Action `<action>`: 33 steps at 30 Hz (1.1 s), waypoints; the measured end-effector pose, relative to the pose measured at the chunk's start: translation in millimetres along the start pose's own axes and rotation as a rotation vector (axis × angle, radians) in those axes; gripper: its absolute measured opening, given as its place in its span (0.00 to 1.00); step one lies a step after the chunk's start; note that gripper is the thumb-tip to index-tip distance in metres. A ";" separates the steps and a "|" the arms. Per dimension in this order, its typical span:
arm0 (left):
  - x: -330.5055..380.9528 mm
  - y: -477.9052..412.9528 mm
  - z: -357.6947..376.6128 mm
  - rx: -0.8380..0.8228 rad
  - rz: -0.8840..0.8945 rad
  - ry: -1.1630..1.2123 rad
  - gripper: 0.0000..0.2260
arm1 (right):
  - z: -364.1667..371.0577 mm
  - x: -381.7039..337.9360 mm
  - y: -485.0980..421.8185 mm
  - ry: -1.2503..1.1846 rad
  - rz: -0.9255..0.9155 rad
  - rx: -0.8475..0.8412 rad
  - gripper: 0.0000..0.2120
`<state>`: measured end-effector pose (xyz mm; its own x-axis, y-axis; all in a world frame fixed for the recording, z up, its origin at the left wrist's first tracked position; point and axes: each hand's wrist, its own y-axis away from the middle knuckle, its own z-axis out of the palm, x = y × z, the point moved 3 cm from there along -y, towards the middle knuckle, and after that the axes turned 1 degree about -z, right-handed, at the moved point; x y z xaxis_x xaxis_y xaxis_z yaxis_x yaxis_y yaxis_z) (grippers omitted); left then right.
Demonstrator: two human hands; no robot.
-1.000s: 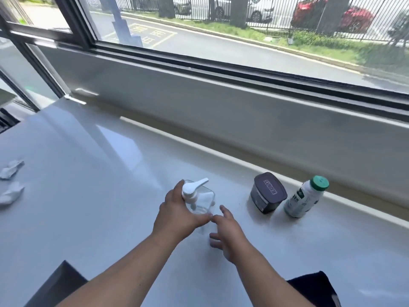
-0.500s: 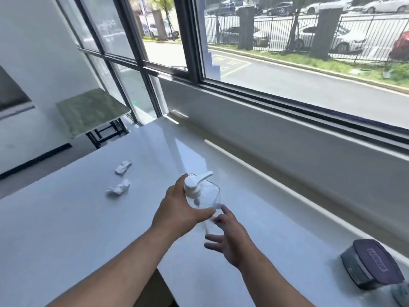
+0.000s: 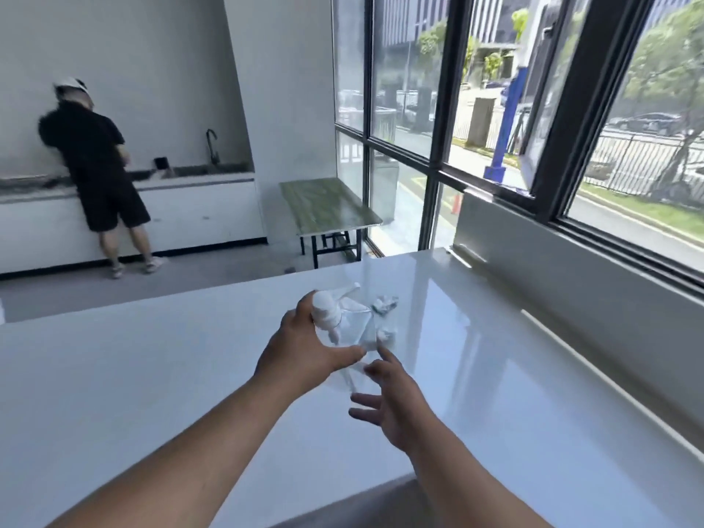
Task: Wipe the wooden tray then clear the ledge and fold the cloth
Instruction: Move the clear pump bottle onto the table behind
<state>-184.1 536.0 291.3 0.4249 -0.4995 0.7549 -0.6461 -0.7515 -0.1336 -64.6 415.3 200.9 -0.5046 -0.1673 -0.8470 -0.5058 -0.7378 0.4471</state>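
My left hand grips a clear pump bottle with a white pump head, held above the white ledge. My right hand hovers just below and to the right of the bottle, fingers spread, one fingertip near its base, holding nothing. Two crumpled white paper scraps lie on the ledge behind the bottle, partly seen through it. No wooden tray or cloth is in view.
Large windows with dark frames run along the right above a grey sill wall. A green-topped bench stands on the floor beyond the ledge. A person in black stands at a far counter with a sink.
My view has swung left, so the dark box and green-capped bottle have left the frame. My left hand has carried the pump bottle leftward along the ledge, towards the paper scraps. My right hand follows, open.
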 end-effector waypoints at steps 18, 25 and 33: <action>-216.9 8.8 -202.6 0.296 -0.230 -0.013 0.42 | 289.3 71.8 -107.1 0.252 0.152 -0.271 0.34; -282.9 -68.0 -196.2 0.288 -0.357 -0.051 0.43 | 320.4 86.3 -211.1 0.257 0.256 -0.302 0.35; -346.2 -191.3 -159.8 0.213 -0.464 -0.088 0.46 | 318.4 82.6 -349.9 0.225 0.353 -0.242 0.34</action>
<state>-308.9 921.5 158.1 0.6937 -0.1208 0.7100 -0.2377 -0.9690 0.0673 -152.1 867.9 66.2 -0.4389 -0.5528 -0.7084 -0.1401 -0.7367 0.6616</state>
